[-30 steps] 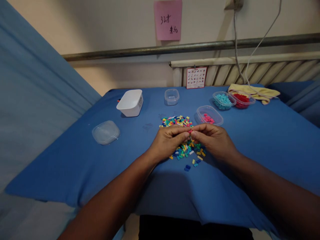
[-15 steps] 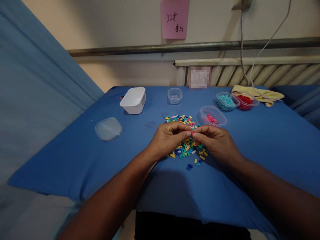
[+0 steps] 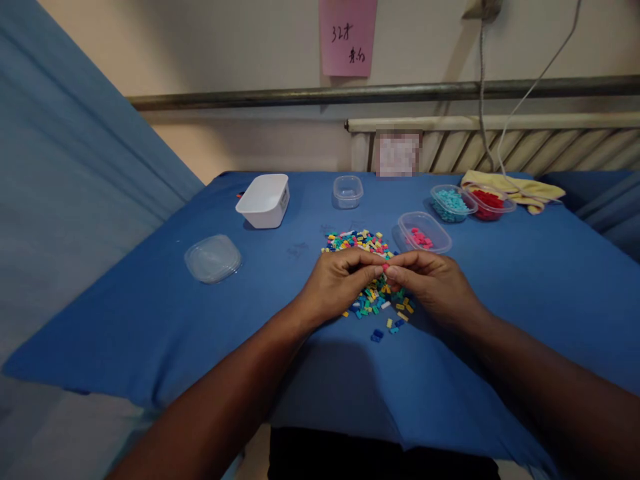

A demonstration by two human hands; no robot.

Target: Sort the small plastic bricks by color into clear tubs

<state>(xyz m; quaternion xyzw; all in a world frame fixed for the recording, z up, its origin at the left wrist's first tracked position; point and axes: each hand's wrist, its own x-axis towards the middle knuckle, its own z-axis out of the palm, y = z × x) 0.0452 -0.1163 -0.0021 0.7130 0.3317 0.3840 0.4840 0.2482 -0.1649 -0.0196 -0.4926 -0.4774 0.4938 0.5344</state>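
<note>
My left hand [image 3: 343, 279] and my right hand [image 3: 433, 283] meet fingertip to fingertip over a heap of small coloured building bricks [image 3: 370, 308]. Between their thumbs and forefingers they pinch a tiny pink brick [image 3: 385, 267]; whether it is one piece or two joined ones I cannot tell. The heap mixes yellow, green, blue, white and pink pieces, and my hands hide its middle. Just beyond my right hand stands a clear plastic tub [image 3: 443, 240] with some pink bricks [image 3: 421, 237] in it.
Farther right are a tub of turquoise bricks [image 3: 451, 203], a tub of red bricks [image 3: 487, 203] and a yellow cloth [image 3: 525, 190]. A small clear tub [image 3: 348, 193] and a white box [image 3: 265, 207] stand at the back. Clear lids [image 3: 213, 259] lie left on the blue cloth.
Both hands stay together with the pink brick between the fingertips, their grip shifting only slightly. The whole view has moved a little.
</note>
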